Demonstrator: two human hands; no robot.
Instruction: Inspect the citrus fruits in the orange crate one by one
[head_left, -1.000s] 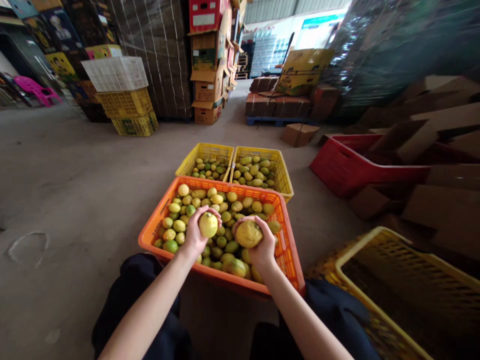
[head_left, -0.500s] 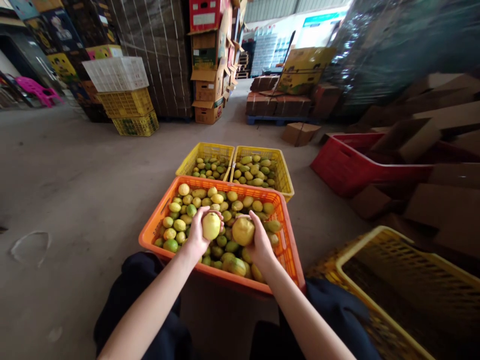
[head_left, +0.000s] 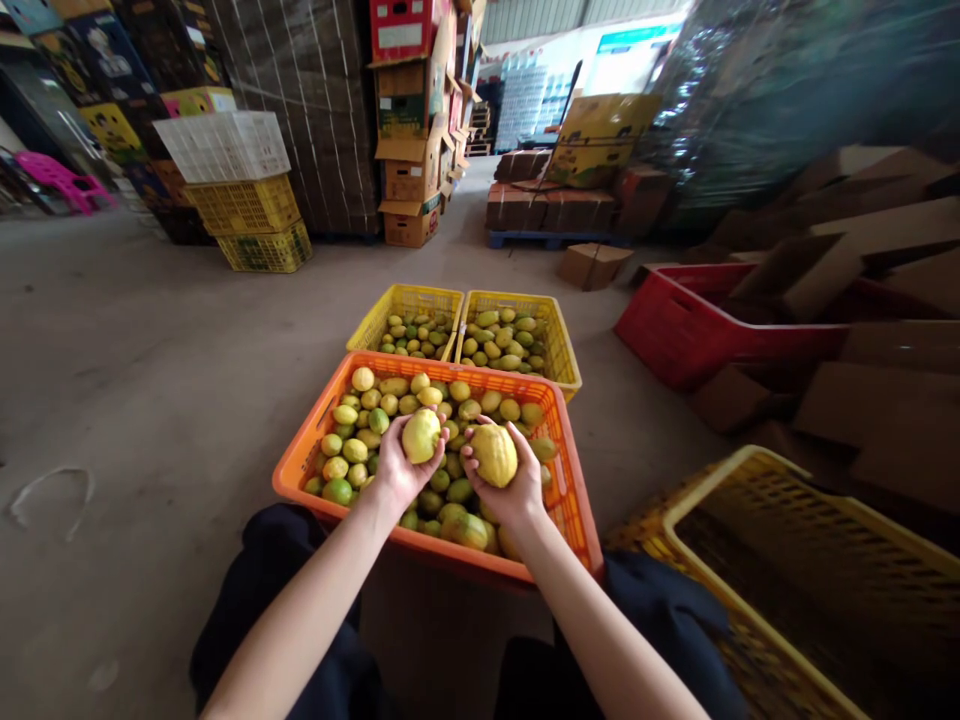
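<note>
My left hand (head_left: 399,472) is closed round a pale yellow lemon (head_left: 421,436), its palm turned up. In my right hand (head_left: 519,492) rests a larger, bumpy yellow lemon (head_left: 494,456), with the fingers curled about it from below. Both hands are above an orange plastic crate (head_left: 307,440) filled with yellow and green lemons (head_left: 355,452) of mixed sizes. The crate stands between my knees, and the hands cover part of the fruit in its middle.
Two yellow crates (head_left: 564,340) of similar fruit stand just beyond the orange one. A large yellow crate (head_left: 705,490) is beside my right knee. Further right, a red crate (head_left: 667,335) sits among cardboard boxes (head_left: 885,420). Stacked crates (head_left: 247,205) stand at the far left.
Both hands have rolled so the palms face up more, turning the lemons in them. The left lemon has risen slightly. The whole view has shifted a little.
</note>
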